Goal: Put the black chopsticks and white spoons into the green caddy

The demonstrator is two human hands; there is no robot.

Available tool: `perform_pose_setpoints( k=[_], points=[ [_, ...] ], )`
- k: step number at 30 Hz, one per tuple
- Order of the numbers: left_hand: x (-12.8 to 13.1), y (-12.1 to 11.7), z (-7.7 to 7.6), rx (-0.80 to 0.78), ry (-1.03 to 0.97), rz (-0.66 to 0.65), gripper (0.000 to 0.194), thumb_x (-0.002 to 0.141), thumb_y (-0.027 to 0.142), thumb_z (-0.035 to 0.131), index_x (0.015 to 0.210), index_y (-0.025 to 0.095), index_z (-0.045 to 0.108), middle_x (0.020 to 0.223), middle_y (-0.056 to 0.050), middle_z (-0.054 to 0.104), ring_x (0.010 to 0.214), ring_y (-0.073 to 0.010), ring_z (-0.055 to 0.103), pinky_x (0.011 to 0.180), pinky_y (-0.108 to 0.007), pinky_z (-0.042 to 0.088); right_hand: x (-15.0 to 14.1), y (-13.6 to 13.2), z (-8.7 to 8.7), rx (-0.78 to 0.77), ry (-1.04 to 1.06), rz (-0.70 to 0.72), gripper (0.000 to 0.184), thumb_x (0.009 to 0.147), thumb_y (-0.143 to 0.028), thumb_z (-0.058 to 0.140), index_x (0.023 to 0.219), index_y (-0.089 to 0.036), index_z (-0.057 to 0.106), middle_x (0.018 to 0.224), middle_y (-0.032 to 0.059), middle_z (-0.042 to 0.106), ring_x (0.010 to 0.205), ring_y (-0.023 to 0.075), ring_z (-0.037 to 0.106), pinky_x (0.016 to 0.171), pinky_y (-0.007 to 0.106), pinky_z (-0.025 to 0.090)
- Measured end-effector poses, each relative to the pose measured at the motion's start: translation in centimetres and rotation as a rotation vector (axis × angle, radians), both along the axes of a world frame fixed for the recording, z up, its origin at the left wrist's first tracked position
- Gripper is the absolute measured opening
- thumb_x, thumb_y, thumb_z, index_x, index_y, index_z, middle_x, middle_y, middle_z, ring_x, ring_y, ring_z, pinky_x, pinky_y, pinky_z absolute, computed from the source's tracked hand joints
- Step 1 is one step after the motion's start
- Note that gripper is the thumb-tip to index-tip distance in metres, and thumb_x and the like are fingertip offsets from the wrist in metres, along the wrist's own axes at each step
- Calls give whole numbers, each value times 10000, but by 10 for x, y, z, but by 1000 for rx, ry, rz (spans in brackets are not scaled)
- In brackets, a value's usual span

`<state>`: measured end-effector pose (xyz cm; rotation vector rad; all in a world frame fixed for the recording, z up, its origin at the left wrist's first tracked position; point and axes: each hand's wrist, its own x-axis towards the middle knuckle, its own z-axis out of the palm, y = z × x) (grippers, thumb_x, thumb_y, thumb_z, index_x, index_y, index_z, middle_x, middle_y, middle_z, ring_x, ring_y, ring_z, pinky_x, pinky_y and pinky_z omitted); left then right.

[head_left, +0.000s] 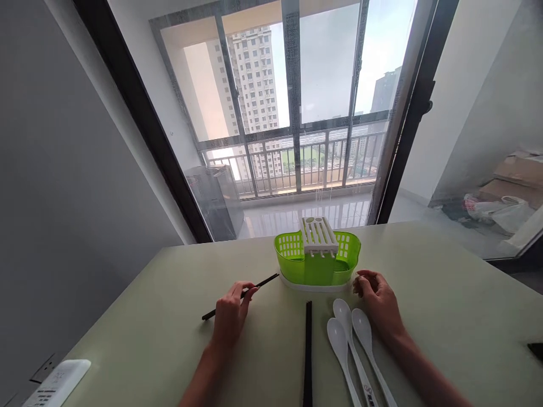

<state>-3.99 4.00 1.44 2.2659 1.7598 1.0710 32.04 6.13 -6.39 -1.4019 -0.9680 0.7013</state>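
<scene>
My left hand (234,305) is closed around a pair of dark chopsticks (267,280), which slant up to the right just above or on the table. Their tips point at the left end of a green basket (321,270) with slotted sides and a white base. A white slotted holder (320,234) sits across the basket's middle. Beside the basket's right end rests my right hand (376,294), fingers loosely curled and slightly apart, with nothing visible in them. Between my arms lie more dark chopsticks (308,350) and three white spoons (338,342), bowls pointing away from me.
All this is on a pale green table (169,299). A white power strip (63,381) is at the lower left, and a dark object (535,349) shows at the right edge. Behind the table stands a framed glass door; boxes and bags (509,192) are on the floor at right.
</scene>
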Motion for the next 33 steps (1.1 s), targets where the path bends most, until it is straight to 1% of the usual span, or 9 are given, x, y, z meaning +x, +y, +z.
perform_pose_setpoints(
  k=[2, 6, 9, 14, 18, 21, 25, 29, 33],
  points=[
    [9, -3, 5, -35, -192, 2, 383, 967, 570, 523, 959, 214, 665, 809, -26, 737, 653, -167, 678, 688, -276, 486, -1, 0, 0, 2, -9, 0, 353, 858, -498, 568, 1034, -201, 639, 804, 29, 715, 719, 199, 660, 682, 315, 520],
    [32, -11, 16, -160, -532, -18, 396, 925, 559, 595, 1047, 189, 665, 774, -19, 720, 550, -121, 540, 564, -232, 431, -3, -1, 0, 14, -26, 21, 348, 866, -498, 559, 1036, -204, 629, 806, 34, 716, 718, 205, 659, 685, 325, 521],
    [48, -19, 23, -165, -633, -68, 439, 915, 571, 598, 1058, 167, 693, 746, -7, 655, 580, -109, 459, 541, -217, 367, -4, -2, 0, 21, -53, 24, 348, 866, -498, 553, 1029, -201, 631, 787, 33, 716, 711, 210, 663, 694, 334, 519],
    [59, -33, 31, -205, -808, -154, 522, 902, 641, 580, 940, 140, 721, 628, 48, 414, 557, -89, 304, 505, -224, 253, -4, -2, 4, 48, -21, -25, 320, 851, -478, 572, 1004, -202, 624, 764, 17, 695, 682, 203, 649, 681, 332, 523],
    [61, -39, 33, -217, -1001, -232, 546, 916, 673, 540, 912, 145, 677, 628, 64, 348, 545, -77, 221, 500, -229, 201, -7, -7, 18, 90, -11, -64, 289, 864, -459, 554, 993, -204, 596, 751, 4, 664, 667, 191, 622, 676, 330, 515],
    [64, -43, 34, -231, -1024, -269, 542, 924, 673, 528, 843, 150, 649, 610, 72, 317, 547, -78, 201, 509, -235, 188, -14, -16, 45, 153, -40, -118, 241, 886, -432, 553, 976, -211, 587, 736, -13, 638, 660, 175, 595, 678, 320, 487],
    [70, -48, 35, -250, -980, -264, 581, 904, 704, 529, 830, 145, 671, 594, 69, 315, 547, -81, 217, 513, -237, 190, -37, -36, 99, 280, -6, -64, 183, 921, -395, 551, 973, -223, 587, 741, -23, 610, 643, 153, 561, 650, 298, 470],
    [69, -49, 32, -254, -967, -202, 624, 877, 743, 525, 810, 143, 683, 598, 54, 368, 538, -78, 241, 502, -231, 202, -73, -58, 147, 355, -71, 276, 163, 983, -392, 503, 999, -244, 568, 745, -24, 619, 652, 150, 581, 651, 289, 484],
    [59, -49, 28, -230, -986, -122, 600, 863, 739, 550, 789, 153, 659, 593, 57, 371, 528, -78, 253, 494, -224, 213, -109, -70, 175, 292, -260, 595, 248, 998, -393, 505, 1175, -244, 595, 934, 20, 677, 779, 154, 643, 691, 276, 519]
  ],
)
